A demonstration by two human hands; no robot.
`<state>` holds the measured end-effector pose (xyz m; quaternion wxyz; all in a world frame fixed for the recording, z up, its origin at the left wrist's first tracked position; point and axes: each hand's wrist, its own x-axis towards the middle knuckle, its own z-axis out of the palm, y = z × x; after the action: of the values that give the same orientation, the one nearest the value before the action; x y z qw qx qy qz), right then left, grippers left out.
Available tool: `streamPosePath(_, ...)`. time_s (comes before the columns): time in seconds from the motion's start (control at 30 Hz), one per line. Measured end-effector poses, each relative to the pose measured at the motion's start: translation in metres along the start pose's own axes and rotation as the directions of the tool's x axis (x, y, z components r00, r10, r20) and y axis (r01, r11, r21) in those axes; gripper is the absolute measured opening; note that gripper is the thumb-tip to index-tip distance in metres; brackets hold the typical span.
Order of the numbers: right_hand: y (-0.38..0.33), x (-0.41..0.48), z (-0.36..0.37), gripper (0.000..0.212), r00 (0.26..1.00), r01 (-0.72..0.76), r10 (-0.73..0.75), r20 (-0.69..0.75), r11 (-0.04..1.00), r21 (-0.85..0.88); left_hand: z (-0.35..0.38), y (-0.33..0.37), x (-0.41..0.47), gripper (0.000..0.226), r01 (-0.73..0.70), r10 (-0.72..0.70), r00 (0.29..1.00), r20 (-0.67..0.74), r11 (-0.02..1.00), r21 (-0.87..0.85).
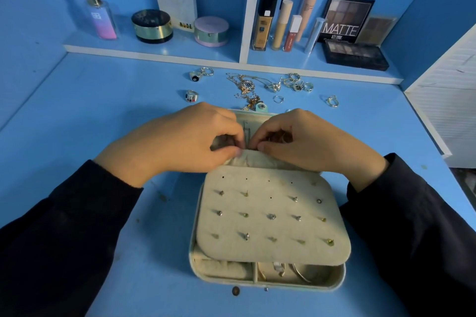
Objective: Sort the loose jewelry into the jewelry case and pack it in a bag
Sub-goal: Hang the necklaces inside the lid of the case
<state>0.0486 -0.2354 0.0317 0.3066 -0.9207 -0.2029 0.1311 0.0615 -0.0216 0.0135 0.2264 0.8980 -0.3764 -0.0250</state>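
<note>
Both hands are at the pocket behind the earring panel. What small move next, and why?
Probably reach the right hand to the tangled necklaces just past the jewelry case, while the left hand holds the pocket edge. Necklaces and rings lie loose on the table; what the right fingers pinch is hidden.

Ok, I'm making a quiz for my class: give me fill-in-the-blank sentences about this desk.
The table is coloured ____.
The upright palette on the shelf reads ____.
The left hand and right hand pinch at the jewelry case, which lies ____, not shut.
Missing: blue; MATTE; open.
</note>
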Motion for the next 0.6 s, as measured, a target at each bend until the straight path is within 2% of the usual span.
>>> streamPosePath(0.1, 0.0028, 0.0000, -0.0028, 0.018, 0.999, -0.002, 0.004, -0.037, 0.999, 0.054, -0.0009, 0.0008, 0.0000, 0.004, 0.024, -0.024, 0.999, 0.026, 1.000, -0.017)
streamPosePath(0.2, 0.0027, 0.0021, 0.0032, 0.020, 0.998, 0.012, -0.010, -0.060, 0.999, 0.031, -0.0001, 0.0009, 0.0006, 0.005, 0.035, -0.034, 0.999, 0.030, 0.999, -0.013)
streamPosePath(0.3, 0.0003, 0.0022, 0.0067, 0.023, 1.000, 0.028, -0.028, -0.010, 0.999, -0.016, -0.0013, 0.0006, 0.0006, 0.006, 0.038, -0.037, 0.999, 0.028, 0.999, -0.028)
streamPosePath(0.4, -0.0008, -0.0012, 0.0030, 0.025, 0.998, 0.043, -0.043, 0.056, 0.999, 0.008, -0.0029, 0.0010, 0.0004, 0.006, 0.038, -0.036, 0.999, 0.029, 0.997, -0.070)
streamPosePath(0.5, 0.0004, -0.0030, -0.0007, 0.020, 1.000, 0.028, -0.028, 0.006, 0.999, 0.028, -0.0037, -0.0001, 0.0004, 0.004, 0.035, -0.034, 0.999, 0.017, 0.996, -0.084)
streamPosePath(0.6, 0.0014, -0.0016, 0.0031, 0.015, 0.999, 0.018, -0.019, -0.027, 0.998, -0.059, -0.0035, -0.0016, 0.0005, 0.004, 0.040, -0.039, 0.999, 0.013, 0.996, -0.084)
